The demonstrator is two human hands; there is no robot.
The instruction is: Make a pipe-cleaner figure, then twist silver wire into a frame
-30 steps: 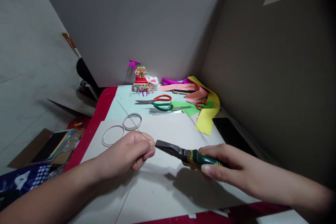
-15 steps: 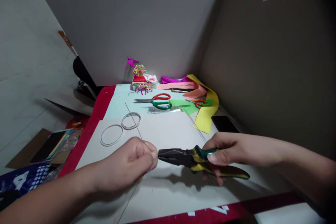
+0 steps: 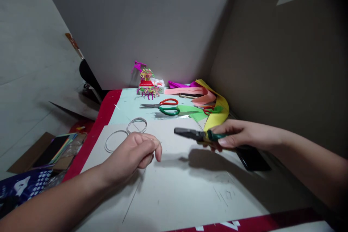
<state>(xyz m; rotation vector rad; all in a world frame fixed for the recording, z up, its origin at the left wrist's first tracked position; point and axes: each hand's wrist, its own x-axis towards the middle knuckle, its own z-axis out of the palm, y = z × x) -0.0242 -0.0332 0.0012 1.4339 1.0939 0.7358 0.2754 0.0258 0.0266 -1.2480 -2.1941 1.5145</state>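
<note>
The left hand [image 3: 134,154] was curled into a loose fist low over the large white paper sheet [image 3: 179,188], its thumb and forefinger pinched on a thin straight steel wire [image 3: 132,201] that ran out below the hand towards the near edge of the sheet. The right hand [image 3: 235,136] was closed around the handles of a pair of dark-nosed pliers with green and yellow grips [image 3: 194,135], held level above the sheet with the nose pointing towards the left hand. The jaws stood together and gripped nothing, and a clear gap separated them from the left fingertips. A shadow of the pliers fell on the sheet directly beneath. A flat black phone [image 3: 252,157] lay just below the right wrist. Two round loops of grey wire rested beyond the left hand: the nearer loop [image 3: 112,141] was partly hidden by the knuckles, and the farther loop [image 3: 137,125] lay just beside it. Farther back lay red-handled scissors [image 3: 163,103] and green-handled scissors [image 3: 169,110], side by side. To their right were a long yellow paper strip [image 3: 219,110], pink paper strips [image 3: 190,90] and a green paper piece [image 3: 195,113]. A small white box topped with curled coloured strands [image 3: 148,85] stood against the rear wall. A red cloth border [image 3: 107,108] edged the work surface on the left
</note>
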